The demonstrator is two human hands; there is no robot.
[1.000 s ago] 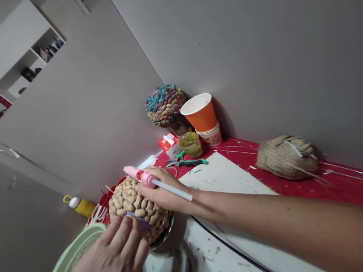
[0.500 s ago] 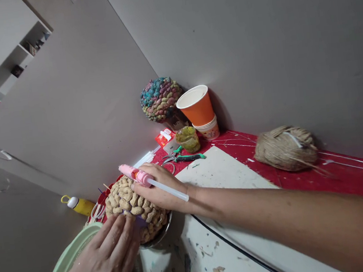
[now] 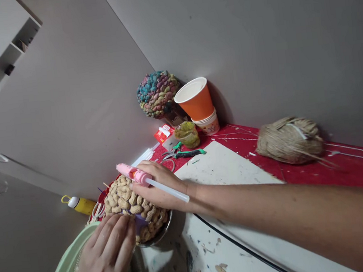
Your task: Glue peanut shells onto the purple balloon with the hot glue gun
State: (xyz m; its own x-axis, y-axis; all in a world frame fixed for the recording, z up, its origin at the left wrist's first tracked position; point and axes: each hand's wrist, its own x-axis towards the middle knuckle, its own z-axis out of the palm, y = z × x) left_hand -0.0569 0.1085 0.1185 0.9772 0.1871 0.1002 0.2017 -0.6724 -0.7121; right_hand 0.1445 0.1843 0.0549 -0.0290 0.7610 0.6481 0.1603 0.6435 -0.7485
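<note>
1. The peanut-covered ball [image 3: 119,198] was seated in a metal-rimmed bowl [image 3: 162,236], between the hands.
2. By the left hand [image 3: 100,256], fingers bunched, its near side was met; anything pinched could not be told.
3. A pink glue gun [image 3: 133,173] was gripped by the right hand [image 3: 157,186].
4. The purple patch [image 3: 141,220] was less exposed above the left fingertips than a second earlier; the gap seemed narrowed.

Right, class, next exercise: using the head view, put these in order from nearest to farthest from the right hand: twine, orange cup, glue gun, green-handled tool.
1. Glue gun: in the right hand.
2. Green-handled tool: just beyond the hand.
3. Orange cup: farther back.
4. Twine: well off to the right.
</note>
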